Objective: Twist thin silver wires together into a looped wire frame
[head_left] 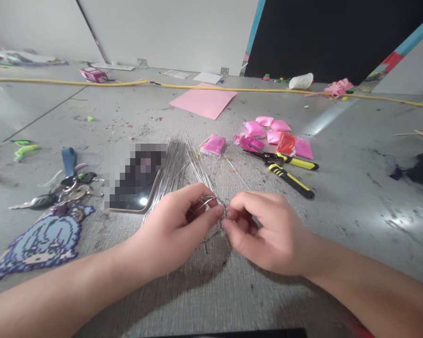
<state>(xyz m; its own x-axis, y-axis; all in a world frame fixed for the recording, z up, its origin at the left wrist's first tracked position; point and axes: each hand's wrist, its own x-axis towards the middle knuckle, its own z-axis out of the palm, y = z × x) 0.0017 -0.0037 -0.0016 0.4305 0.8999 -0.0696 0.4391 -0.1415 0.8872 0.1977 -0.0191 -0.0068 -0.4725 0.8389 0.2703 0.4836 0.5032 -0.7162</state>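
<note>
My left hand pinches a ring of twisted silver wire between thumb and fingers. Close beside it, the fingertips of my right hand are pressed together on the right side of the same ring. Part of the ring is hidden behind my fingers. Beyond my hands lies a bundle of straight thin wires, with several loose ones fanned to its right. A phone rests along the left of the bundle. Pliers with black and yellow handles lie spread at the right.
Several pink packets and a red packet lie behind the pliers. Keys with a pixel-style figure charm are at left. Farther back are pink paper, a yellow cord and a tipped paper cup.
</note>
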